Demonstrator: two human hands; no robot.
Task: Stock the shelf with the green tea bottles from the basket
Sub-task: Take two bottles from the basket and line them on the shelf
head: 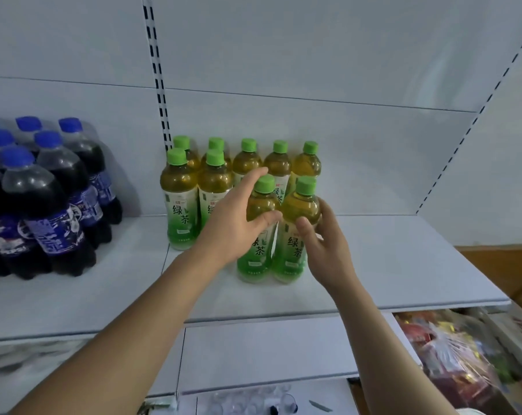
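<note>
Left hand (238,217) grips one green tea bottle (261,223); right hand (322,238) grips the bottle beside it (298,217); both stand upright, touching, on the white shelf (403,265), in front of the stocked row (247,158).

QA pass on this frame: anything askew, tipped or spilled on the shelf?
Nothing stands out. The green tea bottles stand upright in rows on the shelf. The left hand and right hand each hold a front bottle, both upright. The dark soda bottles are upright too. No spills visible.
</note>
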